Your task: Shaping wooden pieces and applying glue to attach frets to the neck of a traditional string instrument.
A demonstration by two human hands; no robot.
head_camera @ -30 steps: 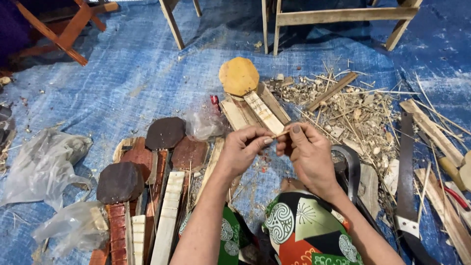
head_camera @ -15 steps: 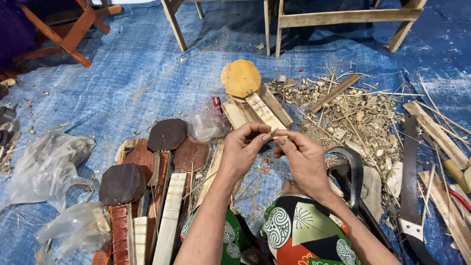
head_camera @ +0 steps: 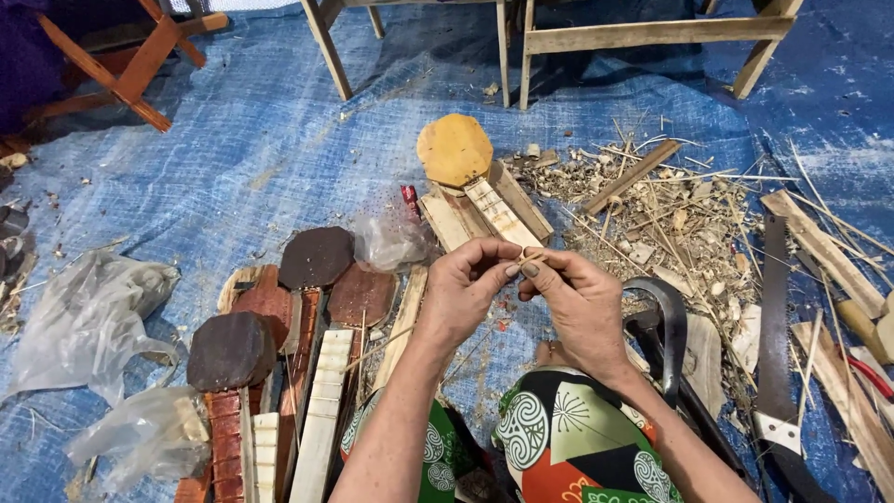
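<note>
We see our two bare forearms rising from the near edge, without sleeves, watch or bracelet. Our left hand (head_camera: pixel 463 291) and right hand (head_camera: pixel 579 303) carry no rings that we can make out, and the nails are short. Over our lap, near and between the arms, we wear a patterned cloth (head_camera: pixel 568 445): bold patches of green, orange, black and pale yellow, with white spiral and fan motifs drawn across them.

blue tarp (head_camera: pixel 233 158), swirl-patterned (green, orange) fabric (head_camera: pixel 568 447)
</note>
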